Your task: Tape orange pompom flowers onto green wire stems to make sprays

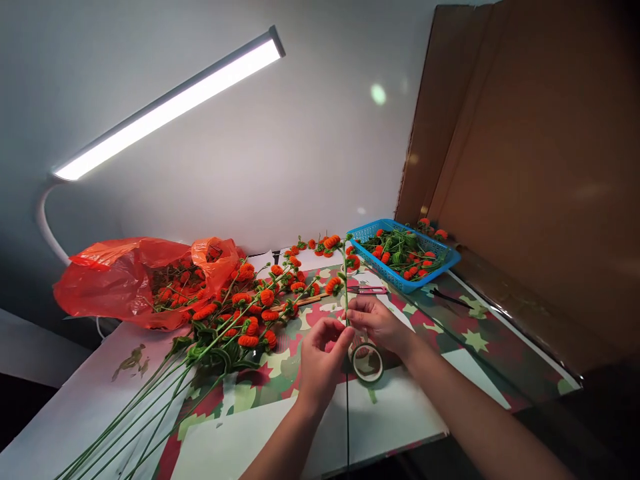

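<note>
An upright green flower stem [347,413] with orange fuzzy blooms and small green buds at its top stands in front of me. My right hand [377,323] pinches it just below the blooms. Slightly lower and to the left, my left hand [325,357] is closed, thumb and forefinger together at the stem; its other fingertips are partly hidden. A roll of green tape [367,381] is just below my right hand, beside the stem. Whether it hangs or rests on the table I cannot tell.
Finished-looking orange flower stems [200,353] lie in a bunch at left, beside a red plastic bag [115,283] of blooms. A blue basket [410,288] holds more. Pink-handled snips [370,290] lie behind my hands. A lit lamp [170,110] and cardboard [530,167] flank the table.
</note>
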Demonstrator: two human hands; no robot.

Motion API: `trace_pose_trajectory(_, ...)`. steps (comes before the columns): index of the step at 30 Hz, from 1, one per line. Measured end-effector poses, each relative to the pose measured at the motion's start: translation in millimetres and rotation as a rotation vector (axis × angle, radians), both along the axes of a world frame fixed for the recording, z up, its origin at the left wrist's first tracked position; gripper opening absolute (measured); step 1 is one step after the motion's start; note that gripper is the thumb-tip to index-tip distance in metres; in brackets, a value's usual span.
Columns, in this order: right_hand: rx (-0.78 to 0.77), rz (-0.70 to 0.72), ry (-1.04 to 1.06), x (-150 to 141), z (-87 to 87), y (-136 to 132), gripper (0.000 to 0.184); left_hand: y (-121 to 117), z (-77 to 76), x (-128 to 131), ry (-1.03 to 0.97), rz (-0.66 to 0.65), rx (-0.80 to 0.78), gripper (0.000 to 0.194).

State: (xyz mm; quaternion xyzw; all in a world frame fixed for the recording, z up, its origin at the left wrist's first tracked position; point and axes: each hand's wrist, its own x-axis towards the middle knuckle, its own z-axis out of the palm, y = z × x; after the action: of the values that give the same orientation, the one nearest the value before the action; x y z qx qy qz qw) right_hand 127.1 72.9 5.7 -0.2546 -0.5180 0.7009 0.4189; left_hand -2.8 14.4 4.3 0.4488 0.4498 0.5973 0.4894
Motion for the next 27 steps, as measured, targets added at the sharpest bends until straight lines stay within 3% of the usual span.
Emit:
trace_pose_trajectory(3,0.063,-0.076,-0.079,2,3.9,0,0.029,0,2.5,2,0.034,-0.039,-0.007,0.017)
trace_pose_trajectory(6,0.085,-0.11,-0.08,0,3.5,0,0.028,3,4.6,4,-0.062,-0.052,-0.05,0.019)
trace_pose_trajectory(10,0.05,-0.039,-0.027,-3,-3.3,1,0.026,6,4.3,2,-0.252,-0.095,-0.114,0.022)
trace_pose_trajectory(14,0.021,0.045,0.042,-5,-5.7,0,0.027,7,0.9,-2,-0.563,-0.294,-0.282,0.027)
trace_pose_trajectory(17,-0.046,0.096,0.083,-6,-3.6,-3,0.029,8,-2.2,-3,-0.649,-0.439,-0.367,0.026)
trace_pose_trajectory(19,-0.077,0.038,0.078,-6,-2.9,-3,0.028,7,-3.0,-2,-0.567,-0.388,-0.351,0.028)
trace_pose_trajectory(24,-0.027,-0.213,0.001,-8,-2.0,-1,0.024,5,0.2,-2,-0.07,-0.015,-0.069,0.022)
trace_pose_trajectory(27,0.001,-0.211,-0.03,-9,0.0,-2,0.025,5,1.6,-3,0.002,0.018,-0.008,0.02)
